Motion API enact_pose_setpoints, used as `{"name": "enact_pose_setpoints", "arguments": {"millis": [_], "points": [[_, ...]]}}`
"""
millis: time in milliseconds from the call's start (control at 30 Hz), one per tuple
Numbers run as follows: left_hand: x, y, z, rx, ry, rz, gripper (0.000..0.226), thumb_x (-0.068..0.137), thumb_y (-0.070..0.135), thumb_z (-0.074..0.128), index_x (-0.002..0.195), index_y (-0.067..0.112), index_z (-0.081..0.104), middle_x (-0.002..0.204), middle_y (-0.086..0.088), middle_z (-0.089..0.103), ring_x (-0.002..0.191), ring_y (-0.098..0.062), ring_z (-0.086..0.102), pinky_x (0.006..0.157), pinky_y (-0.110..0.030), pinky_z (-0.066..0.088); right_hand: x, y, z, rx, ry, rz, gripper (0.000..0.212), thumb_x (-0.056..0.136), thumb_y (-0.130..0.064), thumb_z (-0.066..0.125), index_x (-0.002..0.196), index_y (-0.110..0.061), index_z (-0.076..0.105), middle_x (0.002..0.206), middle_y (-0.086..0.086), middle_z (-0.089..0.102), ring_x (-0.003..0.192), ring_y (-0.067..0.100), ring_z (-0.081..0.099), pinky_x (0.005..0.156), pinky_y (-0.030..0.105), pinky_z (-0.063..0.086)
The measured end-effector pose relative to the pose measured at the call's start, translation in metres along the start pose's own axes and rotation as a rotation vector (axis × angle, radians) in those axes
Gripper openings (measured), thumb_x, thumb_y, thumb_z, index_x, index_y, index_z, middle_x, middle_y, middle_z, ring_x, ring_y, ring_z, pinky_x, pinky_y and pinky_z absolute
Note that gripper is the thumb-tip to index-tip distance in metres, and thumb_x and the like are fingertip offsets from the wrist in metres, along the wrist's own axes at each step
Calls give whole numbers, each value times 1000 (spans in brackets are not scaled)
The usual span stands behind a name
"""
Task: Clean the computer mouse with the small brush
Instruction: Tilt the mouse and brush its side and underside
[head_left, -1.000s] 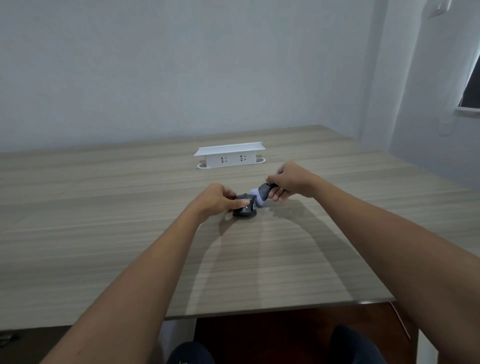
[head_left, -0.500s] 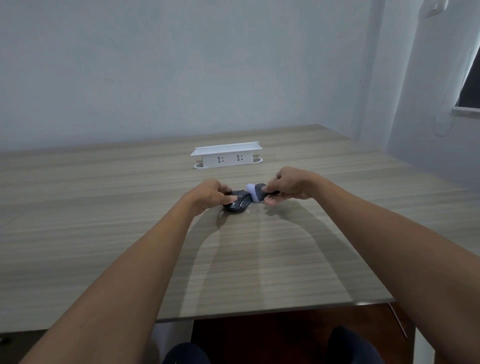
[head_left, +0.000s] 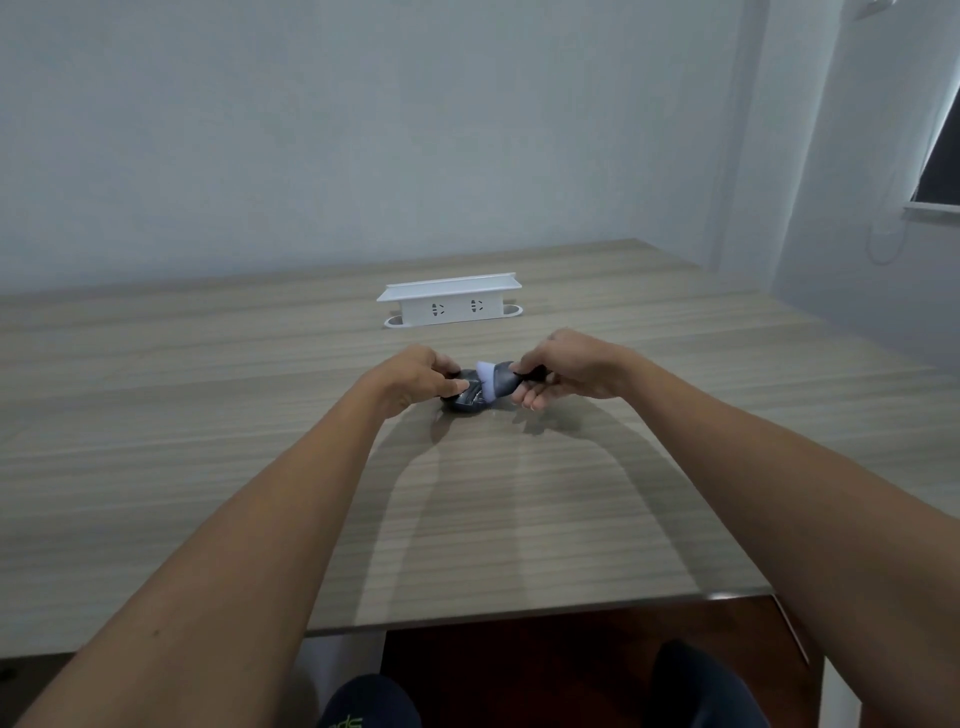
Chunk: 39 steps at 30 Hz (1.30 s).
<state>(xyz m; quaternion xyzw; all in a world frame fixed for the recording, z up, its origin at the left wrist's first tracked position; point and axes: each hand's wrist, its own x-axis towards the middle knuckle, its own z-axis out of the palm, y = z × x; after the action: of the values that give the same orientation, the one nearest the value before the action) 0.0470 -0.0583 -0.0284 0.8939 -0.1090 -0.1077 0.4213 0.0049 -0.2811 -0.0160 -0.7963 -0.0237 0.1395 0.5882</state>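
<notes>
A dark computer mouse (head_left: 466, 401) lies on the wooden table (head_left: 260, 467), near the middle. My left hand (head_left: 415, 378) holds it from the left, thumb and fingers pinching its sides. My right hand (head_left: 563, 371) grips the dark handle of a small brush (head_left: 500, 382). The brush's pale bristles point left and rest against the mouse's upper right side. My fingers hide most of the handle and the mouse's left half.
A white socket box (head_left: 449, 305) stands on the table beyond my hands. The table's front edge (head_left: 519, 616) runs close to my knees. A grey wall rises behind the table, and a window sill (head_left: 930, 208) sits at the far right.
The mouse has gone from standing up on edge to lying flatter under my left hand. The brush has swung from pointing down to lying level, bristles toward the left.
</notes>
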Motion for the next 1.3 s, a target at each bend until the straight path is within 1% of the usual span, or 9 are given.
{"name": "enact_pose_setpoints", "arguments": {"millis": [100, 267, 467, 667, 800, 933, 1100, 1200, 1300], "points": [[0, -1, 1, -5, 6, 2, 46, 92, 9, 68, 135, -3, 58, 130, -17, 65, 124, -28, 60, 106, -29, 45, -4, -2, 0, -15, -38, 18, 30, 99, -6, 55, 111, 21, 60, 92, 28, 71, 66, 23, 70, 58, 25, 59], [0, 1, 2, -11, 19, -12, 47, 92, 8, 68, 136, -3, 56, 129, -16, 64, 119, -25, 60, 106, -28, 42, 3, 3, -5, -17, 82, 0, 31, 99, 0, 52, 110, 28, 55, 87, 34, 70, 67, 32, 72, 64, 33, 64], [2, -2, 3, 2, 28, 3, 46, 92, 8, 68, 135, -3, 58, 129, -17, 65, 122, -27, 60, 106, -30, 45, -7, 4, 4, 94, -99, 83, 32, 101, -3, 51, 118, 24, 53, 93, 30, 70, 67, 23, 73, 61, 25, 61], [0, 0, 4, -14, 35, -9, 46, 92, 7, 68, 135, -3, 58, 127, -17, 66, 113, -23, 60, 102, -27, 44, -2, 4, 0, 75, 58, 33, 32, 99, 0, 53, 117, 27, 52, 91, 35, 71, 67, 31, 75, 60, 29, 63], [-2, 1, 4, -16, 35, -13, 45, 92, 7, 67, 135, -3, 57, 128, -16, 64, 113, -22, 60, 98, -25, 42, -7, -2, 6, 79, -19, 93, 29, 101, -3, 50, 115, 22, 54, 86, 29, 72, 69, 28, 74, 67, 29, 64], [-3, 1, 5, -24, 46, 1, 44, 92, 6, 68, 133, -4, 58, 126, -16, 65, 113, -23, 60, 98, -25, 44, -13, -9, 8, 80, -90, 150, 26, 102, -5, 46, 109, 16, 59, 82, 24, 74, 69, 23, 75, 68, 26, 64], [-6, 0, 6, -37, 60, 1, 44, 92, 8, 69, 133, -3, 59, 128, -17, 65, 114, -23, 59, 106, -29, 43, -9, -10, 10, 98, 93, 76, 27, 99, 1, 48, 82, 7, 68, 75, 17, 69, 66, 23, 73, 78, 30, 62], [-6, 0, 6, -33, 58, 8, 44, 92, 7, 68, 133, -4, 59, 124, -15, 65, 110, -20, 58, 100, -26, 42, -12, -11, 12, 112, -35, 136, 25, 102, -4, 46, 97, 11, 65, 80, 20, 72, 65, 21, 74, 69, 26, 64], [-5, -1, 7, -26, 60, 25, 42, 92, 7, 68, 132, -4, 60, 128, -18, 66, 110, -20, 60, 100, -26, 44, -15, -13, 11, 100, -103, 167, 26, 103, -7, 45, 106, 13, 62, 82, 21, 74, 72, 22, 75, 69, 24, 63]]}}
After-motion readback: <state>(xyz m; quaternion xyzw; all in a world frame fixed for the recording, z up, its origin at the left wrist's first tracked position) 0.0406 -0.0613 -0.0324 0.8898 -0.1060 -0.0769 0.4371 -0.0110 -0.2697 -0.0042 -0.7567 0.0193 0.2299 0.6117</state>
